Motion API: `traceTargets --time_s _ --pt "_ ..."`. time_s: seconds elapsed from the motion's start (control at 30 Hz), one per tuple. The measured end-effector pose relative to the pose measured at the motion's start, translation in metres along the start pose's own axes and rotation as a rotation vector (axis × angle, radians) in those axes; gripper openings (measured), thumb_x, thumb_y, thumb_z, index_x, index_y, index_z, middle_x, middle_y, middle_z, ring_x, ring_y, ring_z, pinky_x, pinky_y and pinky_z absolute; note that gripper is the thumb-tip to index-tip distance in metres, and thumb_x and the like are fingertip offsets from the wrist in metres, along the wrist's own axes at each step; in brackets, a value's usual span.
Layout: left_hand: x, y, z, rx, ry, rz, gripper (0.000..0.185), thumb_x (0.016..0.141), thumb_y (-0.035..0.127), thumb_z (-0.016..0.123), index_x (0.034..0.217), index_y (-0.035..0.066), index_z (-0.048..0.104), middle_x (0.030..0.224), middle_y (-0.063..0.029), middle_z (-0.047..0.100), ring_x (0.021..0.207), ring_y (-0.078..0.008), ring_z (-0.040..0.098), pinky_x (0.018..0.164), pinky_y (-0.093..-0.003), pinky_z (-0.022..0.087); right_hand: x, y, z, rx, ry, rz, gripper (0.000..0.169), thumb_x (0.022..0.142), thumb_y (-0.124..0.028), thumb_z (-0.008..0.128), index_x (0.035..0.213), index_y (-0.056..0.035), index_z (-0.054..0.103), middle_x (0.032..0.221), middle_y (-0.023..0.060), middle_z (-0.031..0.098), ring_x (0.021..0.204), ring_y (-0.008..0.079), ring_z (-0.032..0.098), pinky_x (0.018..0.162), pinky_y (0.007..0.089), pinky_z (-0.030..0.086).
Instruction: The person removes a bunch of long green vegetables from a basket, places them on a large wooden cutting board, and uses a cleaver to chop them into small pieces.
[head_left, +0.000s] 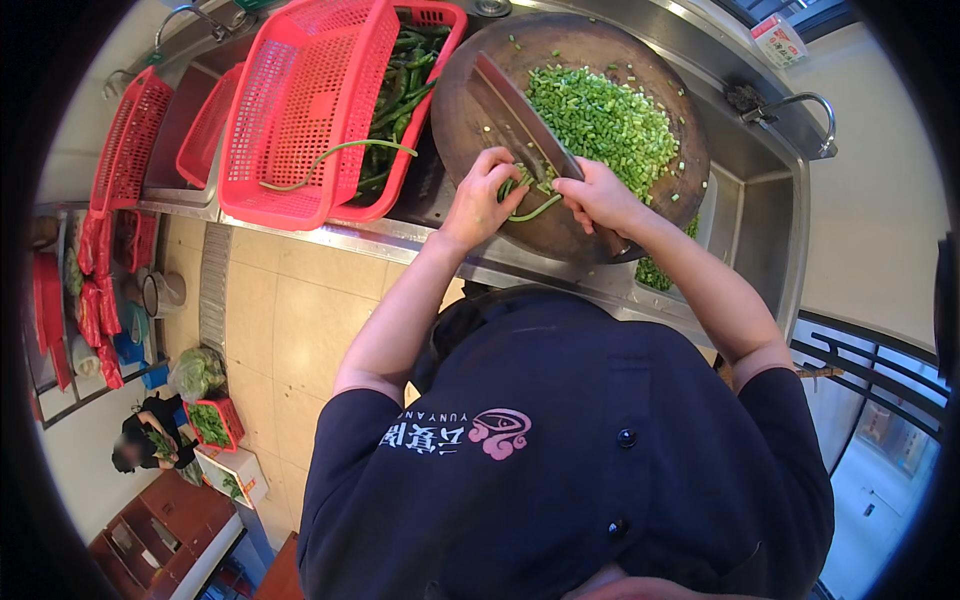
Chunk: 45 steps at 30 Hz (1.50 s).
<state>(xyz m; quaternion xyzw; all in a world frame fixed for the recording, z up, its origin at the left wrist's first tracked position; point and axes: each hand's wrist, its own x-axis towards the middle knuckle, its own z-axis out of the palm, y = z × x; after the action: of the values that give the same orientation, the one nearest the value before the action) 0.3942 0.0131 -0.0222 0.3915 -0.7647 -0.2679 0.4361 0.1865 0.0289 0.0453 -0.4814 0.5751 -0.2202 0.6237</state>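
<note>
My right hand (600, 195) grips a cleaver (521, 109) whose long blade points away to the upper left across a round wooden chopping board (465, 90). Close beside it, my left hand (486, 196) has its fingers curled around a small bunch of green stalk pieces (517, 181) on the board. One longer curved green stalk (536, 210) lies between my hands near the board's front. Right of the blade is a large heap of finely chopped green stalks (600, 116), with loose bits scattered around it.
Left of the board, an empty pink plastic basket (300, 112) with one long stalk (322, 159) rests over a basket of green peppers (409, 75). A sink (757, 217) with a faucet (802, 112) is at right. Chopped greens (654, 274) sit below the board. Behind left, a person (154, 435) handles leafy greens.
</note>
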Motion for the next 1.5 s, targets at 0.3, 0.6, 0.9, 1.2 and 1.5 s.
traceTargets --time_s 0.3,0.6,0.9,1.2,1.5 --pt "-0.019 -0.002 -0.006 0.082 0.011 -0.013 0.018 0.075 0.003 0.076 0.088 0.002 0.064 0.104 -0.012 0.063 0.1 -0.0309 0.061 0.085 -0.0379 0.051 -0.019 -0.019 0.005 -0.401 -0.039 -0.184 0.018 0.091 -0.018 0.059 0.094 -0.0011 0.053 0.06 0.0099 0.054 0.042 0.0188 0.05 0.04 0.0343 0.042" --pt "-0.018 -0.002 -0.004 0.084 -0.003 -0.01 0.015 0.076 0.002 0.074 0.088 0.002 0.065 0.104 -0.0119 0.064 0.099 -0.0315 0.061 0.085 -0.0387 0.051 0.001 -0.002 0.016 -0.078 0.002 -0.049 0.018 0.094 -0.018 0.056 0.099 -0.0018 0.054 0.055 0.0018 0.049 0.039 0.0135 0.047 0.038 0.032 0.041" --pt "-0.034 0.013 -0.009 0.097 0.033 0.001 0.017 0.075 0.003 0.076 0.087 0.002 0.065 0.103 -0.0114 0.062 0.1 -0.0313 0.059 0.085 -0.0391 0.05 -0.023 -0.033 0.009 -0.407 -0.084 -0.12 0.017 0.091 -0.018 0.059 0.09 -0.0018 0.053 0.059 0.0078 0.052 0.049 0.0168 0.056 0.047 0.036 0.043" --pt "-0.034 0.011 -0.008 0.088 0.005 -0.01 0.013 0.077 0.003 0.074 0.085 0.0 0.064 0.101 -0.0121 0.063 0.099 -0.032 0.059 0.085 -0.0394 0.049 -0.002 -0.012 0.02 -0.395 -0.08 -0.095 0.019 0.09 -0.018 0.058 0.094 0.0011 0.056 0.063 0.0138 0.058 0.048 0.0246 0.056 0.049 0.0386 0.047" --pt "-0.032 0.013 -0.011 0.086 0.006 -0.006 0.012 0.077 0.003 0.072 0.083 -0.001 0.063 0.1 -0.0132 0.062 0.099 -0.0335 0.059 0.086 -0.0404 0.05 -0.022 -0.025 0.013 -0.49 -0.103 -0.227 0.02 0.09 -0.018 0.06 0.092 0.0008 0.056 0.063 0.0132 0.053 0.056 0.0214 0.056 0.055 0.0384 0.045"
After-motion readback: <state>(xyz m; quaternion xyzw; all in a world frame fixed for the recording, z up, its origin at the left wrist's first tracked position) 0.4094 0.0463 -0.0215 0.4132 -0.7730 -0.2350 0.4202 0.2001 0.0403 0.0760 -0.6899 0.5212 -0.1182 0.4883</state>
